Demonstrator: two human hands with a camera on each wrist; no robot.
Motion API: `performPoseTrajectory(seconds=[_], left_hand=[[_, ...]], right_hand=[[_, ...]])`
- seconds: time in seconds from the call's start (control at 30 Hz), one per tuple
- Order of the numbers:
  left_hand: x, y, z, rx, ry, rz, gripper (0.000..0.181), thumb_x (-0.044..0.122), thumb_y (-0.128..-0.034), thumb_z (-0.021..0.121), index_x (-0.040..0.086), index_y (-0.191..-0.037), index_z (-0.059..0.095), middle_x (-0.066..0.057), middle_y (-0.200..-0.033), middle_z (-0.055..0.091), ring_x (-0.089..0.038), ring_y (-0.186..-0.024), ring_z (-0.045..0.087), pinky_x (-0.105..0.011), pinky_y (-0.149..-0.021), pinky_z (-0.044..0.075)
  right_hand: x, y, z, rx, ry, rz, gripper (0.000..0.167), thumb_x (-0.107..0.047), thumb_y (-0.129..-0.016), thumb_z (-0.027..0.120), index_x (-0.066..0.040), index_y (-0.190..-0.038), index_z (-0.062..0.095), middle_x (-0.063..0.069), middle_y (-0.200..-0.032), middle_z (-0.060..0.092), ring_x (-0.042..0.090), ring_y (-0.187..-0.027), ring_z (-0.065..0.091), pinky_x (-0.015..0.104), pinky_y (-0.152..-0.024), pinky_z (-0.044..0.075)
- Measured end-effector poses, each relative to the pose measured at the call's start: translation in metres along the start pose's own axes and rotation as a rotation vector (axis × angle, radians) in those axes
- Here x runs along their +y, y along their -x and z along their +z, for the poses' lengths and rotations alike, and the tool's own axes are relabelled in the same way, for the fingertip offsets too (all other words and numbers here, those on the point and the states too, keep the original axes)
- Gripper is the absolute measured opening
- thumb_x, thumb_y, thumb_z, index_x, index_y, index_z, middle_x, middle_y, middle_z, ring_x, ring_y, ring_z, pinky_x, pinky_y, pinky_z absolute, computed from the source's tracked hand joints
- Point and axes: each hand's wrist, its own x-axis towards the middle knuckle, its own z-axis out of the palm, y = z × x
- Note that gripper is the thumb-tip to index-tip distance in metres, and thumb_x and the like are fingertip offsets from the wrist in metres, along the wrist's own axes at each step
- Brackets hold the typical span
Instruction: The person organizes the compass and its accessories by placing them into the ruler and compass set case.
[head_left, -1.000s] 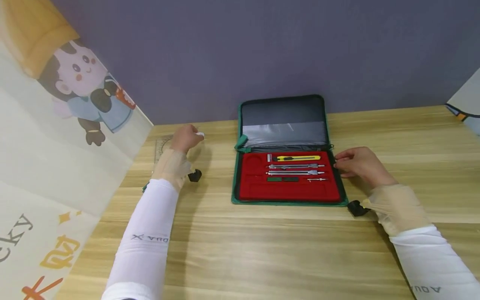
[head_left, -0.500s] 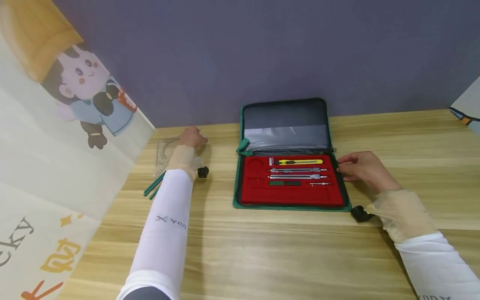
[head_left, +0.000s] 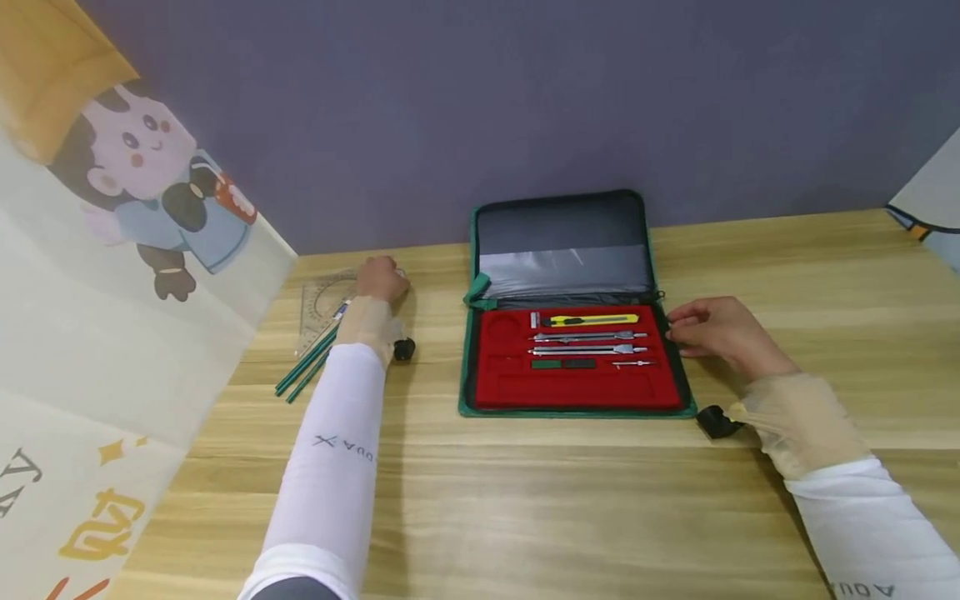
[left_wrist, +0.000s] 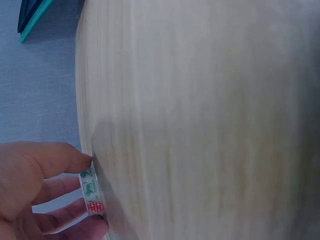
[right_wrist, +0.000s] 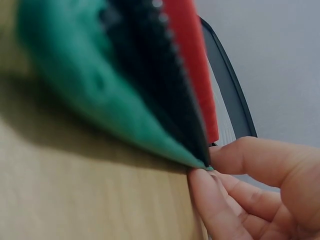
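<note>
At the back left of the table, my left hand holds a small white tape roll with green and red print, its thumb on one side and fingers on the other. My right hand pinches the right edge of an open green zip case between thumb and fingers, clearer in the right wrist view. In the case's red tray lie a yellow utility knife, two silver compasses, a small green-and-black piece and a small metal part. A round recess at the tray's upper left holds nothing.
Left of the case, a clear protractor and green pencils lie on the table, partly behind my left forearm. The case's raised lid stands by the grey-blue wall. A white printed wall borders the left side.
My left hand has moved a little to the right with the tape roll, uncovering more of the protractor and pencils. My right hand has stayed at the case edge.
</note>
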Motion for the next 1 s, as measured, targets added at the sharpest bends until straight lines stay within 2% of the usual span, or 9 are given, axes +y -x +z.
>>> performPoseTrajectory(seconds=[0.13, 0.17, 0.23, 0.33, 0.37, 0.53, 0.7, 0.87, 1.0], left_hand=[[-0.007, -0.002, 0.002, 0.020, 0.044, 0.055, 0.031, 0.014, -0.0833, 0.056, -0.009, -0.105, 0.061, -0.023, -0.105, 0.061, -0.035, -0.094, 0.055, -0.046, -0.084, 0.048], [-0.007, -0.001, 0.000, 0.028, 0.059, 0.064, 0.031, 0.013, -0.0832, 0.055, -0.008, -0.105, 0.061, -0.023, -0.105, 0.061, -0.034, -0.093, 0.054, -0.046, -0.084, 0.048], [-0.005, 0.002, -0.002, 0.031, 0.094, 0.075, 0.032, 0.013, -0.0838, 0.056, -0.007, -0.108, 0.060, -0.023, -0.109, 0.059, -0.033, -0.096, 0.053, -0.045, -0.087, 0.048], [0.002, 0.008, -0.010, 0.005, 0.120, 0.095, 0.040, 0.014, -0.0851, 0.060, -0.005, -0.120, 0.057, -0.023, -0.120, 0.055, -0.037, -0.110, 0.051, -0.045, -0.097, 0.043], [0.006, 0.011, -0.013, -0.007, 0.113, 0.104, 0.048, 0.015, -0.0858, 0.061, -0.004, -0.128, 0.052, -0.024, -0.131, 0.050, -0.039, -0.119, 0.047, -0.049, -0.102, 0.039], [0.025, 0.022, -0.023, -0.101, 0.056, 0.231, 0.049, 0.019, -0.0848, 0.066, 0.000, -0.128, 0.054, -0.020, -0.128, 0.055, -0.035, -0.115, 0.052, -0.048, -0.097, 0.043], [0.051, 0.039, -0.025, -0.218, 0.119, 0.359, 0.045, 0.017, -0.0842, 0.067, -0.001, -0.125, 0.056, -0.021, -0.124, 0.056, -0.034, -0.115, 0.051, -0.046, -0.096, 0.043], [0.076, 0.055, -0.017, -0.237, 0.119, 0.463, 0.043, 0.015, -0.0825, 0.070, -0.001, -0.121, 0.060, -0.018, -0.120, 0.059, -0.031, -0.112, 0.053, -0.043, -0.095, 0.045], [0.094, 0.066, -0.008, -0.249, 0.079, 0.553, 0.039, 0.015, -0.0815, 0.070, 0.000, -0.116, 0.063, -0.015, -0.115, 0.062, -0.028, -0.106, 0.056, -0.040, -0.091, 0.047]], right_hand=[[-0.002, 0.002, -0.001, -0.005, -0.011, 0.001, 0.047, -0.005, -0.089, 0.060, 0.017, -0.127, 0.042, -0.002, -0.088, 0.058, 0.001, -0.071, 0.059, 0.024, -0.068, 0.057], [-0.002, 0.002, -0.001, -0.006, -0.014, 0.001, 0.047, -0.005, -0.089, 0.060, 0.016, -0.127, 0.042, -0.002, -0.088, 0.058, 0.001, -0.071, 0.059, 0.024, -0.068, 0.057], [-0.003, 0.001, -0.001, -0.002, -0.009, 0.006, 0.047, -0.006, -0.089, 0.059, 0.016, -0.127, 0.042, -0.001, -0.089, 0.058, 0.001, -0.071, 0.059, 0.025, -0.069, 0.057], [-0.005, -0.001, -0.001, 0.008, 0.000, 0.008, 0.047, -0.007, -0.090, 0.060, 0.015, -0.128, 0.042, 0.004, -0.094, 0.059, 0.001, -0.073, 0.059, 0.025, -0.070, 0.057], [-0.006, -0.001, -0.001, 0.011, 0.005, 0.011, 0.047, -0.008, -0.089, 0.060, 0.014, -0.127, 0.043, 0.006, -0.095, 0.059, 0.001, -0.073, 0.059, 0.026, -0.070, 0.057], [-0.006, -0.004, 0.001, 0.003, -0.019, 0.019, 0.046, -0.007, -0.089, 0.059, 0.013, -0.127, 0.043, -0.001, -0.089, 0.059, 0.000, -0.073, 0.059, 0.026, -0.070, 0.057], [-0.004, -0.005, -0.001, -0.004, -0.029, 0.003, 0.044, -0.002, -0.089, 0.058, 0.015, -0.127, 0.042, -0.007, -0.084, 0.057, -0.001, -0.072, 0.058, 0.024, -0.069, 0.057], [-0.004, -0.005, -0.002, -0.009, -0.042, -0.010, 0.046, -0.002, -0.090, 0.059, 0.016, -0.128, 0.041, -0.006, -0.085, 0.057, -0.001, -0.072, 0.058, 0.023, -0.068, 0.057], [-0.004, -0.003, -0.002, -0.006, -0.055, -0.016, 0.047, -0.002, -0.089, 0.059, 0.016, -0.128, 0.040, -0.008, -0.082, 0.058, -0.001, -0.070, 0.058, 0.022, -0.067, 0.056]])
